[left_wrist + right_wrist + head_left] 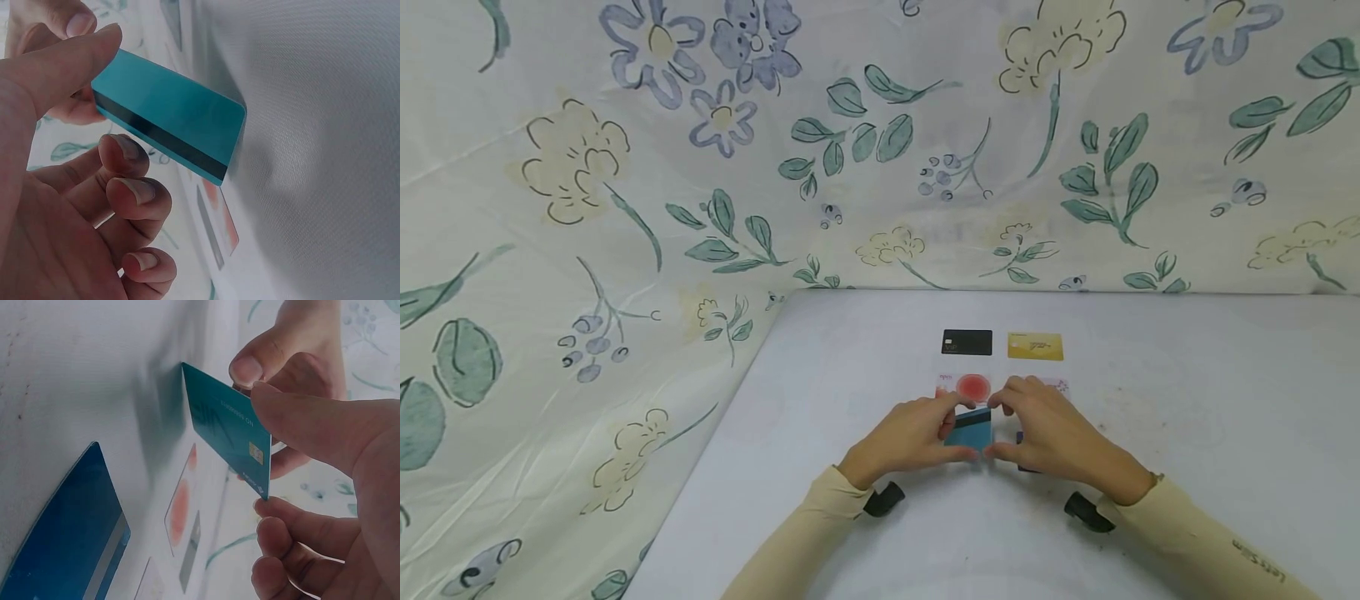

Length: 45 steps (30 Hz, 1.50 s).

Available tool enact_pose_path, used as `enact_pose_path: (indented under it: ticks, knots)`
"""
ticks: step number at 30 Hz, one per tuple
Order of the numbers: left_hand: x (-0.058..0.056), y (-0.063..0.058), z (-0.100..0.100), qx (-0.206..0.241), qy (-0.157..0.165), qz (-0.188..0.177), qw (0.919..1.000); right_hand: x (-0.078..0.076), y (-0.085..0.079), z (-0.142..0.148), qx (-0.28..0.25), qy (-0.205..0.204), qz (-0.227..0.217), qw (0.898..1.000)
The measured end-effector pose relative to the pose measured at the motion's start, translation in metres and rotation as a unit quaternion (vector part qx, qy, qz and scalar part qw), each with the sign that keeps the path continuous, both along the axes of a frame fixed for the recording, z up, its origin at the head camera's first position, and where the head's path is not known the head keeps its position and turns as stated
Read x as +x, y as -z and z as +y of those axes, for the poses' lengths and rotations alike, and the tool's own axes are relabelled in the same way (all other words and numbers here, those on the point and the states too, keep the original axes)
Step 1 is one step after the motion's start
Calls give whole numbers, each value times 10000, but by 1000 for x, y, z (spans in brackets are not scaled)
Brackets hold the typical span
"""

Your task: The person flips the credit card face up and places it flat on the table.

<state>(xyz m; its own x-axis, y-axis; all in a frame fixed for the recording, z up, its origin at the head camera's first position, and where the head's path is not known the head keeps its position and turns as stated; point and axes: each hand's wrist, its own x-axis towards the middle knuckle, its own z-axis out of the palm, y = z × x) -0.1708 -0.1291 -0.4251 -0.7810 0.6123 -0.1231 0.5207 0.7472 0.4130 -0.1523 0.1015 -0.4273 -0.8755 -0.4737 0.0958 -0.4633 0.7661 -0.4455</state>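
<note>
A teal bank card (973, 433) is held up tilted above the white table, between both hands. Its dark-striped back shows in the head and left wrist views; its chip and printed number face the right wrist view. My right hand (1052, 429) pinches one short end, thumb and index finger at its corners (231, 434). From the other side my left hand (913, 433) grips the card, thumb by one long edge and index finger by the other (169, 115); the exact contact is partly hidden. The left hand's other fingers are bent below the card.
On the table (835, 367) lie a black card (967, 342), a gold card (1035, 347), a white card with a red circle (973, 386) and a pale patterned card (1060, 386). A dark blue card (69, 531) lies beside the right hand. Floral cloth (850, 183) hangs behind.
</note>
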Motion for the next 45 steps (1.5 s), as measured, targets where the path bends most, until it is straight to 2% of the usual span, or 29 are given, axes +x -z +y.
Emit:
enact_pose_path:
  ticks: [11, 38, 45]
  knots:
    - [0, 1, 5, 2, -7, -44, 10000, 3, -4, 0, -101, -4, 89, 9999]
    - [0, -3, 7, -51, 160, 208, 9996, 2, -6, 2, -169, -40, 196, 9997]
    - [0, -5, 5, 96, 71, 95, 9999, 1, -4, 3, -78, -16, 136, 9999]
